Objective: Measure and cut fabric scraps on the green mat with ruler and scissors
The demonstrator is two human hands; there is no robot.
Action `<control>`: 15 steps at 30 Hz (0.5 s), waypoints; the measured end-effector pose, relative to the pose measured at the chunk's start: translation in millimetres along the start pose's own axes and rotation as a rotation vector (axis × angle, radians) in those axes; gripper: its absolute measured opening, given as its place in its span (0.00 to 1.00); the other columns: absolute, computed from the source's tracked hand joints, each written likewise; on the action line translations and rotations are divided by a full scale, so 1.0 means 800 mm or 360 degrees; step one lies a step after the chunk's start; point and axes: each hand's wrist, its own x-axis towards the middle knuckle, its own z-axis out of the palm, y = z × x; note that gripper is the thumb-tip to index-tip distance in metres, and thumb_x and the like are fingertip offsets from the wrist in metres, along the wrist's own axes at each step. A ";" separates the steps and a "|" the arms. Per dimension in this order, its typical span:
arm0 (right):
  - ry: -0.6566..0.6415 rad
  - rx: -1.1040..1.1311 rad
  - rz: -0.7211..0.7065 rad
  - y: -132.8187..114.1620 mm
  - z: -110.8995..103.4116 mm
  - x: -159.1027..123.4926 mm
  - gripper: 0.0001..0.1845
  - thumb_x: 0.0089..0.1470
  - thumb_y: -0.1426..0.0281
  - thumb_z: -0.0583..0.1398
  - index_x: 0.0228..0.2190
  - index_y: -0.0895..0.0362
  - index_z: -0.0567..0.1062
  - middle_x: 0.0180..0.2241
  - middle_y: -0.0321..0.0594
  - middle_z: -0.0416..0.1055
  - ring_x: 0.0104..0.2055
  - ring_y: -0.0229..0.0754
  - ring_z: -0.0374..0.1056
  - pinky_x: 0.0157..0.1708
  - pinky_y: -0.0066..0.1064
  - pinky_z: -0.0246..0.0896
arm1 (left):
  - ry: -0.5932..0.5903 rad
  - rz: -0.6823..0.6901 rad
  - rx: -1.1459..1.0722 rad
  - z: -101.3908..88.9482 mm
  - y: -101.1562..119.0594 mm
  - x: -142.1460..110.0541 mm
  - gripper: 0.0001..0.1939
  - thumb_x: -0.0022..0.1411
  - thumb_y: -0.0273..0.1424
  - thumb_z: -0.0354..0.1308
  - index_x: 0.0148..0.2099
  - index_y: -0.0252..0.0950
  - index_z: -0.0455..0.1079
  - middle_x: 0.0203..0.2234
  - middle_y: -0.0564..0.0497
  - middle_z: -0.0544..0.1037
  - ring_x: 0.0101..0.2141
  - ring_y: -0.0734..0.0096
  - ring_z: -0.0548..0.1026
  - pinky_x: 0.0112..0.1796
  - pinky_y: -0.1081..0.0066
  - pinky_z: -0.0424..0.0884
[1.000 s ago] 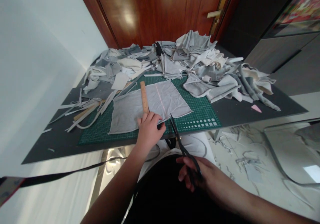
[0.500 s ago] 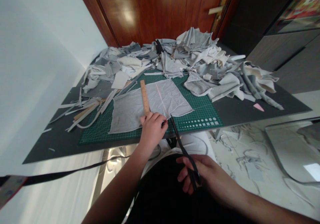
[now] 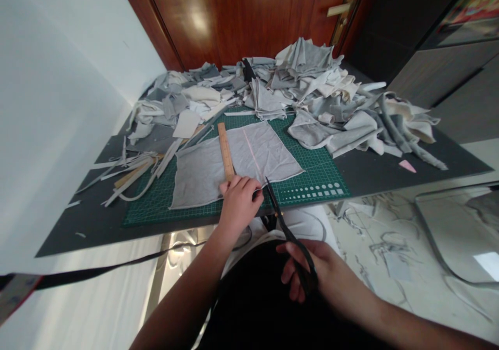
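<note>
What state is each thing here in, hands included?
Grey rectangular cloth, spread out, wrinkled, marked with a pale line
Light wooden ruler, lying on the cloth
Black long-bladed scissors, held, tip by the cloth's near edge; blade opening unclear
Green gridded cutting mat, flat, partly covered
Grey and white fabric scraps, heaped, crumpled
Reddish-brown wooden door, closed
Left hand, apparently pinching the cloth's near edge
Right hand, closed around the scissors' handles

A black top (image 3: 249, 298) — and white cloth (image 3: 307, 225) over the legs.

Left hand (image 3: 241, 199) palm-down, right hand (image 3: 314, 272) curled
</note>
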 end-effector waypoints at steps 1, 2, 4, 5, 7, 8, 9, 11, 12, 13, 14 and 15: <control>0.0002 -0.0012 -0.0009 0.001 0.000 0.000 0.39 0.47 0.35 0.62 0.35 0.60 0.72 0.25 0.40 0.75 0.20 0.39 0.71 0.20 0.28 0.62 | 0.0001 -0.0003 0.0002 0.000 0.000 0.000 0.02 0.64 0.28 0.61 0.37 0.41 0.72 0.36 0.52 0.81 0.44 0.58 0.73 0.44 0.57 0.58; 0.0006 -0.0021 -0.0017 0.001 0.001 0.001 0.38 0.47 0.36 0.62 0.35 0.60 0.72 0.25 0.40 0.75 0.19 0.39 0.71 0.19 0.28 0.62 | 0.0000 -0.0008 0.0002 0.000 0.000 0.000 0.02 0.64 0.28 0.61 0.37 0.41 0.72 0.36 0.51 0.81 0.44 0.58 0.73 0.44 0.56 0.58; 0.0015 -0.0037 -0.0022 0.003 0.001 0.001 0.38 0.47 0.36 0.62 0.36 0.60 0.72 0.25 0.39 0.74 0.19 0.39 0.70 0.19 0.28 0.62 | -0.0006 -0.0017 0.0005 0.001 0.000 -0.001 0.01 0.64 0.29 0.61 0.38 0.41 0.72 0.37 0.51 0.81 0.44 0.57 0.73 0.45 0.56 0.58; 0.0018 -0.0045 -0.0023 0.003 0.001 0.002 0.38 0.48 0.36 0.62 0.36 0.60 0.72 0.25 0.39 0.74 0.19 0.39 0.70 0.19 0.28 0.61 | -0.0009 -0.0019 0.0009 0.002 0.000 -0.001 0.01 0.65 0.29 0.60 0.39 0.41 0.73 0.37 0.50 0.81 0.45 0.57 0.73 0.45 0.56 0.58; 0.0021 -0.0056 -0.0018 0.005 0.002 0.003 0.38 0.48 0.36 0.62 0.36 0.60 0.72 0.24 0.38 0.73 0.19 0.38 0.70 0.19 0.27 0.61 | -0.0015 -0.0009 0.0023 0.003 0.000 -0.001 0.03 0.65 0.30 0.60 0.42 0.42 0.73 0.39 0.50 0.81 0.46 0.56 0.72 0.46 0.56 0.57; 0.0023 -0.0056 -0.0014 0.006 0.002 0.004 0.37 0.48 0.36 0.62 0.35 0.60 0.72 0.24 0.38 0.73 0.19 0.38 0.70 0.18 0.27 0.61 | -0.0015 0.0000 0.0034 0.003 0.001 -0.001 0.03 0.66 0.30 0.60 0.42 0.42 0.74 0.39 0.49 0.81 0.46 0.56 0.72 0.46 0.55 0.57; 0.0027 -0.0055 -0.0012 0.006 0.002 0.004 0.37 0.48 0.36 0.62 0.35 0.60 0.71 0.23 0.37 0.73 0.19 0.38 0.69 0.18 0.26 0.60 | -0.0013 0.0011 0.0045 0.003 0.001 -0.002 0.03 0.66 0.30 0.59 0.42 0.42 0.74 0.39 0.49 0.81 0.46 0.56 0.72 0.46 0.55 0.57; 0.0035 -0.0047 -0.0011 0.007 0.002 0.005 0.37 0.47 0.36 0.62 0.34 0.59 0.71 0.22 0.36 0.72 0.18 0.37 0.69 0.17 0.26 0.59 | -0.0006 0.0032 0.0064 0.003 0.001 -0.001 0.03 0.67 0.31 0.59 0.41 0.42 0.74 0.38 0.50 0.81 0.45 0.56 0.72 0.46 0.55 0.57; 0.0038 -0.0044 -0.0013 0.008 0.002 0.005 0.37 0.47 0.36 0.62 0.34 0.59 0.71 0.21 0.36 0.71 0.18 0.37 0.68 0.17 0.26 0.59 | -0.0002 0.0041 0.0069 0.003 0.001 -0.001 0.03 0.68 0.31 0.58 0.41 0.42 0.74 0.37 0.50 0.81 0.45 0.56 0.72 0.45 0.55 0.57; 0.0041 -0.0046 -0.0016 0.008 0.002 0.005 0.37 0.47 0.36 0.62 0.33 0.59 0.70 0.21 0.36 0.71 0.18 0.37 0.68 0.17 0.25 0.59 | 0.0000 0.0048 0.0072 0.003 0.001 -0.001 0.03 0.68 0.31 0.58 0.40 0.42 0.74 0.37 0.50 0.81 0.44 0.57 0.72 0.45 0.55 0.57; 0.0042 -0.0051 -0.0021 0.008 0.002 0.005 0.37 0.47 0.36 0.62 0.33 0.59 0.70 0.21 0.35 0.70 0.17 0.37 0.68 0.17 0.26 0.59 | -0.0002 0.0051 0.0073 0.003 0.002 -0.001 0.04 0.68 0.31 0.58 0.40 0.41 0.74 0.37 0.50 0.81 0.44 0.57 0.72 0.45 0.55 0.57; 0.0044 -0.0057 -0.0025 0.007 0.002 0.005 0.37 0.48 0.36 0.62 0.33 0.59 0.70 0.21 0.35 0.70 0.17 0.37 0.68 0.17 0.26 0.58 | -0.0008 0.0052 0.0072 0.003 0.002 -0.001 0.04 0.68 0.31 0.58 0.40 0.41 0.73 0.37 0.50 0.81 0.44 0.57 0.72 0.45 0.55 0.57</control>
